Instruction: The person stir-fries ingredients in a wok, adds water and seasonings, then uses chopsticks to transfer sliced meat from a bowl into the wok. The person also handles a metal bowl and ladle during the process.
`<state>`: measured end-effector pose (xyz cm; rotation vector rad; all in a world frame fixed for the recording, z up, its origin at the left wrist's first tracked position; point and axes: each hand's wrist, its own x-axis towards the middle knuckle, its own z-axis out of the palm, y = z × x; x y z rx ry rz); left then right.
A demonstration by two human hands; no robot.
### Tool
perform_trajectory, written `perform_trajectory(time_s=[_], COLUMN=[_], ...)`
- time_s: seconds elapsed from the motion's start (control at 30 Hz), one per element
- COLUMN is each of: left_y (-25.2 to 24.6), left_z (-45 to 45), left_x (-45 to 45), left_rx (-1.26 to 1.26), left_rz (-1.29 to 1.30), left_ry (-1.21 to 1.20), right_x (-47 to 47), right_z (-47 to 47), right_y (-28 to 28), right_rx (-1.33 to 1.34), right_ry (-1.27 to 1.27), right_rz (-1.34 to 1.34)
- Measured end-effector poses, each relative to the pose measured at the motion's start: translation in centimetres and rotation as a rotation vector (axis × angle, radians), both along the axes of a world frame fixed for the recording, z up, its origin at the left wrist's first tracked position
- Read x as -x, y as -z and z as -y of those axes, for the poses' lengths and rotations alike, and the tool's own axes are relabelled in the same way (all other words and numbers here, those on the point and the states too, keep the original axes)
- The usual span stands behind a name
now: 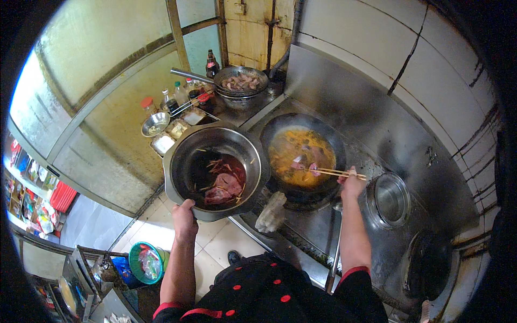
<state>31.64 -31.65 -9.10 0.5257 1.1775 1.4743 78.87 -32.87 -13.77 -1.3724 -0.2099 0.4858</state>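
My left hand [185,219] grips the near rim of a dark metal pot [194,141], holding it tilted beside the wok. Raw red meat [224,188] and thin strips lie in reddish liquid at its bottom. My right hand [352,183] holds a pair of wooden chopsticks [337,173] over the wok [268,125]. Their tips are at a piece of meat [314,168] on the surface of the orange broth [299,141]. Another pinkish piece [298,162] sits beside it, partly in the liquid.
A grey cloth [271,213] lies on the stove's front edge. A steel bowl [388,200] and a long-handled utensil [335,254] are at right. Behind stand a strainer of meat [241,82], bottles [180,93] and seasoning trays [162,143]. A green bin [146,263] stands on the floor.
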Motion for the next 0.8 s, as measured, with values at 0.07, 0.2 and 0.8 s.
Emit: perform_trajectory(time_s=[0.07, 0.2, 0.8], left_y=[0.1, 0.6, -0.2], left_z=[0.3, 0.6, 0.9], left_x=[0.0, 0.4, -0.6], left_rx=[0.040, 0.058, 0.120], left_rz=[-0.031, -0.046, -0.112], left_ry=[0.005, -0.021, 0.056], right_x=[1.2, 4.2, 22.8], right_z=[-0.2, -1.2, -3.7], right_y=[-0.7, -5.8, -9.4], right_rx=[0.111, -0.072, 0.120], right_ry=[-0.023, -0.081, -0.923], right_rz=[0.145, 0.267, 0.139])
